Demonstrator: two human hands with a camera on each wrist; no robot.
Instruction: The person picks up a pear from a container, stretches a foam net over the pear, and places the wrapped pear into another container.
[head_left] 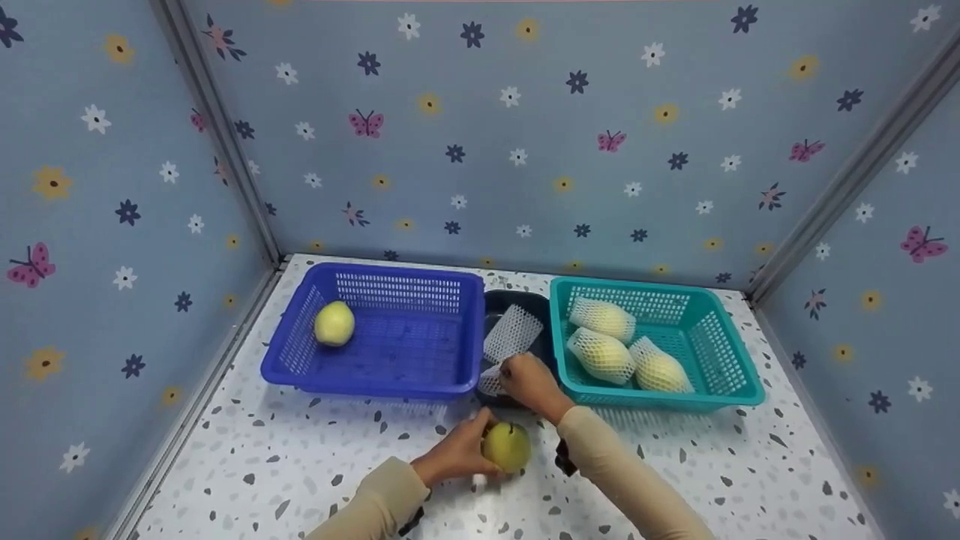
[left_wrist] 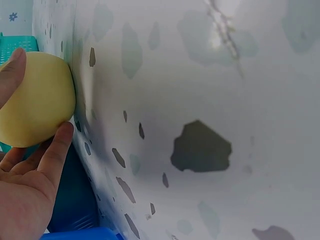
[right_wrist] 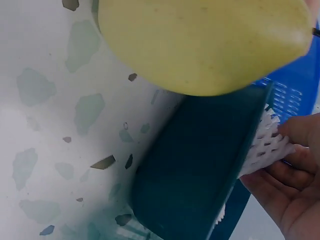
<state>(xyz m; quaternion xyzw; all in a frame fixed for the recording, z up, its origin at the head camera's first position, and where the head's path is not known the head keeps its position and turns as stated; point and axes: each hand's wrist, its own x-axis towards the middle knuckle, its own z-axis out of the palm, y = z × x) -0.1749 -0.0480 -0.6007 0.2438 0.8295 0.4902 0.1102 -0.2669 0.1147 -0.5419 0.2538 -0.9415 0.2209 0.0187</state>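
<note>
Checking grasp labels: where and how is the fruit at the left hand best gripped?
I'd grip the fruit round its broad middle, coming from the left. It is rounded and narrows toward the stem, so the wide part likely seats best. The left hand holds it from that side; the right arm lies to its right.

Head camera looks forward and down on tabletop (head_left: 232,469); wrist cameras close, low, turned sideways, sharing fruit (head_left: 508,448).
</note>
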